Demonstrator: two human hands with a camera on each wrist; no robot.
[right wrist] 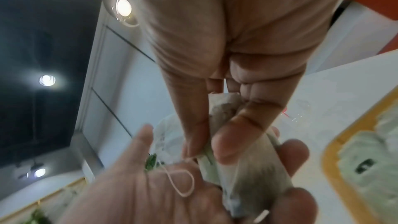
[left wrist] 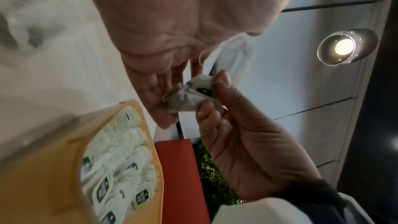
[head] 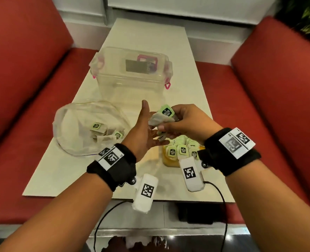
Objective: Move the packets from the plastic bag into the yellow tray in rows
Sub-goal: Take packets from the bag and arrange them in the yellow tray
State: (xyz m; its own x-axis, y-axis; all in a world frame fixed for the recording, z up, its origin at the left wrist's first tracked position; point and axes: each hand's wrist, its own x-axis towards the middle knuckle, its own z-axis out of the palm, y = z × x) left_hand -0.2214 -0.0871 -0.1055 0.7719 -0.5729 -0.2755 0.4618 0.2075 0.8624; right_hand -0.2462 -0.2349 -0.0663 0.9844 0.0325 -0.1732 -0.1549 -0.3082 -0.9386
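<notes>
At the centre of the head view the right hand point(head: 183, 122) pinches a small bunch of pale green and white paper packets point(head: 164, 115) between thumb and curled fingers, held in the air above the cream table point(head: 63, 171). The left hand point(head: 145, 131) lies just beside it, palm up, fingers straight and loosely spread, touching the bunch from below. Right under both hands, lower centre, the yellow plastic tray point(head: 170, 163) holds packets standing in rows. To the left, the clear plastic bag point(head: 81, 130) lies open with a few packets inside. Behind, a clear lidded box point(head: 130, 73).
</notes>
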